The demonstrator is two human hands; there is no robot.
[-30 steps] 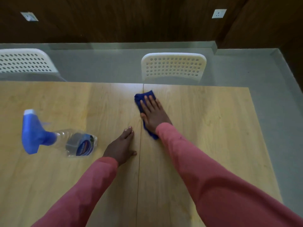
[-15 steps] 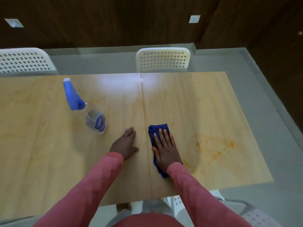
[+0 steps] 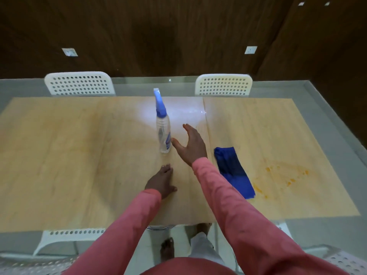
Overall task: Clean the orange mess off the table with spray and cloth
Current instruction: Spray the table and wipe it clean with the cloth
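The pale wooden surface point(image 3: 59, 155) fills the middle of the frame, with two white perforated chairs point(image 3: 79, 84) along its far edge. An orange mess point(image 3: 286, 173) smears its right side, touching the lower end of the blue cloth point(image 3: 233, 171), which lies released at centre right. The clear spray bottle point(image 3: 163, 133) with a blue nozzle stands at centre; its blue label is too blurred to read. The right hand point(image 3: 190, 147) reaches beside it, fingers spread, grasping nothing. The left hand point(image 3: 161, 181) presses flat, relaxed, below.

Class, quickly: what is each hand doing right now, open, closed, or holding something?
Left hand: open, resting flat on the table.
Right hand: open, holding nothing, beside the spray bottle.
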